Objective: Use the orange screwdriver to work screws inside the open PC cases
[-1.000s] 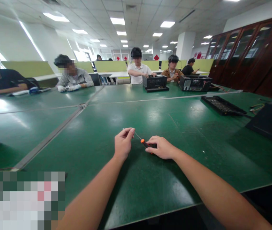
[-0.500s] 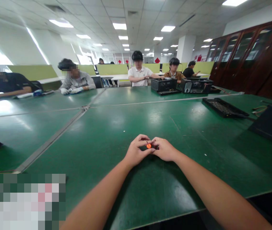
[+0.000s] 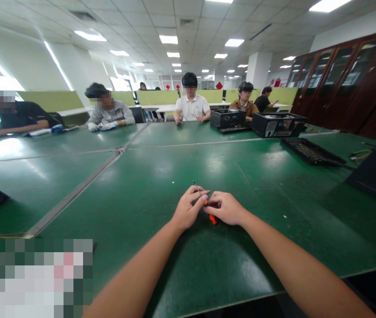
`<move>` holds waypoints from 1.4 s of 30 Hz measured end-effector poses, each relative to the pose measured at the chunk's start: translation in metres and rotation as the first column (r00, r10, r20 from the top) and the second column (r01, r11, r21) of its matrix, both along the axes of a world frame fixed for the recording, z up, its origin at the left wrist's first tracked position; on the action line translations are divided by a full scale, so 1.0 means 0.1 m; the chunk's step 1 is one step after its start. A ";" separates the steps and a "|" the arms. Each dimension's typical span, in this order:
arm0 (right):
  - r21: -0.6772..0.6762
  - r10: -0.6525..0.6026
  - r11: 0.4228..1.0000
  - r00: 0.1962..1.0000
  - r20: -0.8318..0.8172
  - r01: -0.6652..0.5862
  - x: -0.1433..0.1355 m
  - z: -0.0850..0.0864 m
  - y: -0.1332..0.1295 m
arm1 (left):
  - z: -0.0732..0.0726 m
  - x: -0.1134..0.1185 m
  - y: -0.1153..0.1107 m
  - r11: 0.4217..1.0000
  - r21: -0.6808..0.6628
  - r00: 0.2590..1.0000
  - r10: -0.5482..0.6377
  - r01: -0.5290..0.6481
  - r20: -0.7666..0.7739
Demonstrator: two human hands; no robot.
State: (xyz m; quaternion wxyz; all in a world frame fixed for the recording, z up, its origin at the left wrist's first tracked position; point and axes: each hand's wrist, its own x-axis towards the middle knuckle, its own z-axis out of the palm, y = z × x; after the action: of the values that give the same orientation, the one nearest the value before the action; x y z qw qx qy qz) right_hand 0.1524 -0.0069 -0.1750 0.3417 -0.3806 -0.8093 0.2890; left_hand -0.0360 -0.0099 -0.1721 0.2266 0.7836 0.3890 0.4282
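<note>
Head view: right fingers (image 3: pixel 211 210) grasp screwdriver (image 3: pixel 212 218) by handle; shaft against left fingers (image 3: pixel 200 204), pinch there unclear.

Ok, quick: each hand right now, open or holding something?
Left hand: fingers curled at the screwdriver shaft; whether its grip is closed cannot be told.
Right hand: closed, holding the screwdriver handle.

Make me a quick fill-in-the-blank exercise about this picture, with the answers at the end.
1. The right hand grips the screwdriver by its ____.
2. The bright part sticking out below that hand is ____ in color.
3. The surface of the table is ____.
4. The wooden cabinet stands along the picture's ____ side.

Missing words: handle; orange; green; right.
</note>
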 end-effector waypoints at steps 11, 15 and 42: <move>0.003 -0.072 0.997 0.991 -0.114 0.073 0.03 0.04 0.00 | 0.05 0.03 -0.11 0.974 0.224 0.999 -0.015 0.022 -0.035; -0.082 -0.075 0.994 0.995 -0.064 0.070 0.00 0.01 -0.01 | 0.07 0.00 -0.07 0.982 0.142 0.991 0.113 -0.121 0.069; 0.067 -0.076 0.994 0.994 -0.076 0.082 0.03 0.12 -0.10 | 0.00 0.01 0.02 0.968 0.091 0.971 0.236 -0.234 -0.019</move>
State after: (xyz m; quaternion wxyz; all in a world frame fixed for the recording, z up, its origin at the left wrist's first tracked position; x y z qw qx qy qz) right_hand 0.1552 -0.0169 -0.1628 0.3954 -0.3893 -0.7901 0.2605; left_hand -0.0354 -0.0082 -0.1721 0.1337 0.7475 0.4633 0.4569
